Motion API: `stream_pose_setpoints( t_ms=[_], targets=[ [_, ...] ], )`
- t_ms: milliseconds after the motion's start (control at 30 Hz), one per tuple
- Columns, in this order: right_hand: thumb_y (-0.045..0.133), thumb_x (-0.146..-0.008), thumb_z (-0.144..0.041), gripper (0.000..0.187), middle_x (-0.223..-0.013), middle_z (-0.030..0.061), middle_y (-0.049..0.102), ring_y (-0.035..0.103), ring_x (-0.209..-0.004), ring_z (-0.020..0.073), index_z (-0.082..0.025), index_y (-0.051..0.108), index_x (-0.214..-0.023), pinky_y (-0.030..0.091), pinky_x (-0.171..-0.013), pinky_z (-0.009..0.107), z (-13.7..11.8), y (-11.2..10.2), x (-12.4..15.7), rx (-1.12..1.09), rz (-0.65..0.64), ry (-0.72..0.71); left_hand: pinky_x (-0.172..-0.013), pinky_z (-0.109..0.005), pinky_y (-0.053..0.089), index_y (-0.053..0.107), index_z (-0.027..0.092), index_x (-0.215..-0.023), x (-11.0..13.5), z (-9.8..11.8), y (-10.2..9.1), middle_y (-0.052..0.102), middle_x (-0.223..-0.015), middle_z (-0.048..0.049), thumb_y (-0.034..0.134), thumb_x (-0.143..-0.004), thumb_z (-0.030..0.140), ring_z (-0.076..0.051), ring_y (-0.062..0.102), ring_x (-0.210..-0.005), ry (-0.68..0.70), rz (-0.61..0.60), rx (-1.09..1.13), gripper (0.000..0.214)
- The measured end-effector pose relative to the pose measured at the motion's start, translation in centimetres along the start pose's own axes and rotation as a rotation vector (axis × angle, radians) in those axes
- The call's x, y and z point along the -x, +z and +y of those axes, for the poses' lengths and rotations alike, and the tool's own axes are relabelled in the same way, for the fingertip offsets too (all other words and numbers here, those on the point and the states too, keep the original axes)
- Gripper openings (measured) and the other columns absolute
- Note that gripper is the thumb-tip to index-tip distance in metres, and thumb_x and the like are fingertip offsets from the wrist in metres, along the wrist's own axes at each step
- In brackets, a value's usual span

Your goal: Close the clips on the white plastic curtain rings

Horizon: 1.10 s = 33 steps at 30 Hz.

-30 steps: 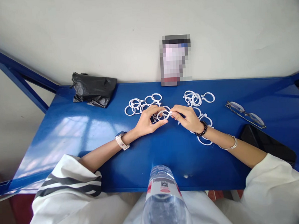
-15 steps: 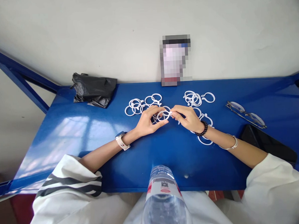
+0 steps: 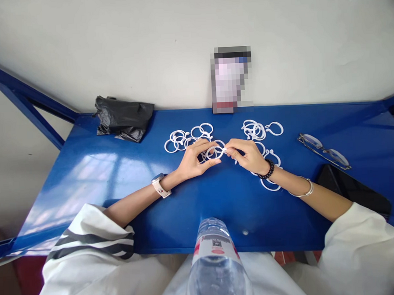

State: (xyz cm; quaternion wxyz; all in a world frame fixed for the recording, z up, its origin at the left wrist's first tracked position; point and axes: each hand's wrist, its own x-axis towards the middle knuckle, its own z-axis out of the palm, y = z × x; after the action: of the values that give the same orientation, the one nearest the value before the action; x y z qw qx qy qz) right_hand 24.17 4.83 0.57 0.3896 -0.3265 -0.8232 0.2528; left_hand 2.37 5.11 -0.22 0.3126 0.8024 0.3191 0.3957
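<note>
My left hand and my right hand meet over the middle of the blue table. Between them is a white plastic ring. The left fingers curl round its left side and the right fingertips pinch its right end. Behind the left hand lies a heap of white rings. A second heap of white rings lies behind the right hand, and more rings show under the right wrist.
A crumpled black plastic bag lies at the back left. Glasses and a black phone lie on the right. A clear water bottle stands close at the front. A blurred-out object leans on the white wall.
</note>
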Motion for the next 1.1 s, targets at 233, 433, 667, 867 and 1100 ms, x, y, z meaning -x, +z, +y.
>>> stream_pose_setpoints(
  t_ms=[233, 433, 667, 867, 1100],
  targets=[
    [0.049, -0.101, -0.03, 0.026, -0.066, -0.0001, 0.061, 0.057, -0.058, 0.0119, -0.019, 0.063, -0.082, 0.046, -0.059, 0.025, 0.18, 0.03, -0.02, -0.036, 0.002, -0.004, -0.077, -0.032, 0.051, 0.071, 0.015, -0.108, 0.08, -0.06, -0.07, 0.067, -0.083, -0.0046, 0.071, -0.085, 0.048, -0.017, 0.06, -0.077, -0.012, -0.011, -0.002, 0.04],
    [0.049, -0.101, -0.032, 0.028, -0.067, -0.0001, 0.063, 0.059, -0.061, 0.0128, -0.019, 0.063, -0.08, 0.047, -0.061, 0.026, 0.13, -0.05, -0.04, -0.049, -0.01, 0.008, -0.078, -0.033, 0.051, 0.071, 0.015, -0.109, 0.11, -0.03, -0.13, 0.068, -0.084, -0.005, 0.07, -0.085, 0.051, -0.017, 0.061, -0.079, -0.039, -0.026, 0.009, 0.043],
    [0.049, -0.1, -0.036, 0.03, -0.066, 0.0005, 0.063, 0.058, -0.059, 0.0136, -0.02, 0.062, -0.079, 0.046, -0.06, 0.027, 0.02, -0.14, -0.07, -0.053, -0.021, 0.03, -0.079, -0.034, 0.051, 0.071, 0.016, -0.109, 0.07, 0.04, -0.13, 0.069, -0.083, -0.005, 0.069, -0.084, 0.055, -0.018, 0.061, -0.078, -0.057, -0.035, 0.02, 0.046],
    [0.05, -0.1, -0.037, 0.03, -0.068, 0.0018, 0.065, 0.059, -0.061, 0.0142, -0.02, 0.062, -0.079, 0.046, -0.061, 0.028, 0.03, -0.24, -0.12, -0.069, -0.03, 0.022, -0.078, -0.034, 0.05, 0.072, 0.016, -0.109, -0.03, 0.21, -0.23, 0.068, -0.083, -0.0052, 0.068, -0.084, 0.056, -0.018, 0.061, -0.078, -0.053, -0.047, 0.023, 0.047],
    [0.047, -0.102, -0.038, 0.033, -0.067, 0.0007, 0.062, 0.057, -0.061, 0.0127, -0.02, 0.06, -0.077, 0.046, -0.06, 0.026, 0.15, -0.2, -0.16, -0.107, -0.048, 0.017, -0.077, -0.033, 0.05, 0.071, 0.015, -0.108, 0.0, 0.18, -0.21, 0.068, -0.082, -0.0049, 0.069, -0.085, 0.053, -0.018, 0.061, -0.077, -0.032, -0.044, 0.032, 0.044]
  ],
)
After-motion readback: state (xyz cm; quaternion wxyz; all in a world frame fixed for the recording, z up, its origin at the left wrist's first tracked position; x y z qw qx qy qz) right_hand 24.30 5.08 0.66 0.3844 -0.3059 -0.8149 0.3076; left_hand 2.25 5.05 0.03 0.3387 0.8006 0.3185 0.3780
